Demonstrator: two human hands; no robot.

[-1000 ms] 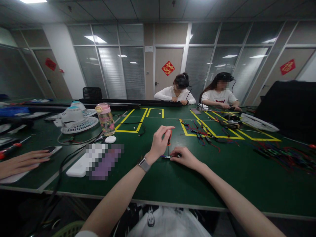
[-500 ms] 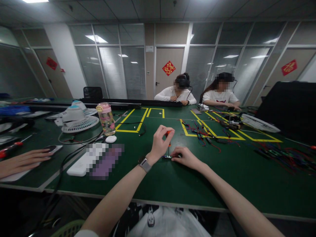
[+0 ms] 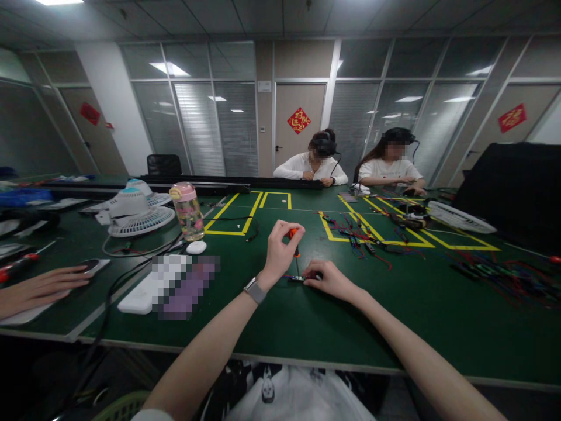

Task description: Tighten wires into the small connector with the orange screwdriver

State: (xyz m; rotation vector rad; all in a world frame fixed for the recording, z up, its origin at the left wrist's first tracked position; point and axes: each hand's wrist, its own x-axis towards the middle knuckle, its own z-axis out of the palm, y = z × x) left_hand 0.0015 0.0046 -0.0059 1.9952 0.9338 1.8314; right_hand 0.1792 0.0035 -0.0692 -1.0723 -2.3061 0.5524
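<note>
Clamping the near-upright screwdriver [image 3: 297,252] in the left hand [image 3: 279,248], directly above the small circuit board [image 3: 295,279] lying crosswise on the green surface [image 3: 438,327], and apparently pinching its right end in the right hand [image 3: 326,276] (the nearer grip).

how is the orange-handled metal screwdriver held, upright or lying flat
Nearly upright: the left hand holds the screwdriver by its orange handle, and its thin shaft runs down to the small dark circuit board.
</note>
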